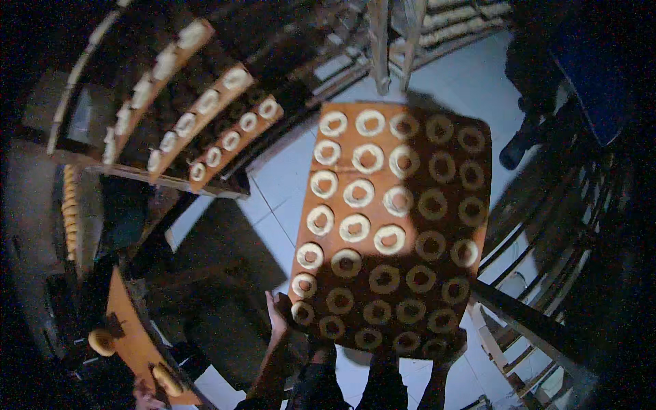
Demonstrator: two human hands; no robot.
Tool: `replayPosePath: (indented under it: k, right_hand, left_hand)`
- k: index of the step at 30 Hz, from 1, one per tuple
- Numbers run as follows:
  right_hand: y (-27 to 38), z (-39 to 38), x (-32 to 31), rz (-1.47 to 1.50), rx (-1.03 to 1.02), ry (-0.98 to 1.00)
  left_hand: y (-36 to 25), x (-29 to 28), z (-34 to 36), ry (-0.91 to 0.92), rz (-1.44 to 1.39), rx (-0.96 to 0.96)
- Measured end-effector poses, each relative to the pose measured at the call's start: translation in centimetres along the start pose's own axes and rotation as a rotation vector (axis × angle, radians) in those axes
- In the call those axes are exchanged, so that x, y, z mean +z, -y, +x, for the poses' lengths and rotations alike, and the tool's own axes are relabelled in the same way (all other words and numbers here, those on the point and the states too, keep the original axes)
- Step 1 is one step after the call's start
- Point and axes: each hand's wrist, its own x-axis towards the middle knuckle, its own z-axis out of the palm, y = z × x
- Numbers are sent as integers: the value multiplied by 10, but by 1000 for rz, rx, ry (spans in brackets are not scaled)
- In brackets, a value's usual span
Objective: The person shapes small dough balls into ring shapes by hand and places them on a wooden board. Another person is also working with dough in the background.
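Observation:
A wide wooden board [355,167] with several rows of pale dough rings [367,158] fills the centre, its right and lower parts in shadow. My left hand [279,313] grips its lower left edge, partly hidden by the corner. At the lower right corner, my right hand [451,347] holds the board, mostly in shadow with its fingers hard to make out. My legs and the tiled floor [272,201] show beneath.
Racks of narrow boards [222,96] with dough pieces stand upper left; more racks [454,24] behind. Wooden slatted frames [519,321] line the right. A dark shoe [512,154] shows upper right. Another person's hand [147,395] is lower left by an orange plank [126,345] with round bread.

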Motion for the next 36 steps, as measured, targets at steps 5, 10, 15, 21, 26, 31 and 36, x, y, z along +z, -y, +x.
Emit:
replayPosePath:
  k: [5, 10, 15, 21, 26, 31, 36]
  right_hand:
    - [-34, 20, -2, -480, -274, 75]
    - [-66, 25, 4, -284, -102, -90]
    - [-65, 47, 4, -173, -182, -99]
    - [-53, 88, -6, -97, -166, -44]
    - [-44, 116, 13, -49, -225, 43]
    - [-32, 145, 52, 8, -260, 131]
    - [-13, 179, 71, 52, -290, 243]
  left_hand:
    - [22, 17, -2, -250, 47, 227]
    - [1, 48, -22, -10, -202, 17]
    - [2, 57, -30, 28, -217, 70]
    - [20, 54, -48, 31, -163, 186]
    - [27, 53, -56, -81, -358, 193]
    - [14, 43, -53, 123, 137, 503]
    - [12, 32, -74, -30, -119, 352]
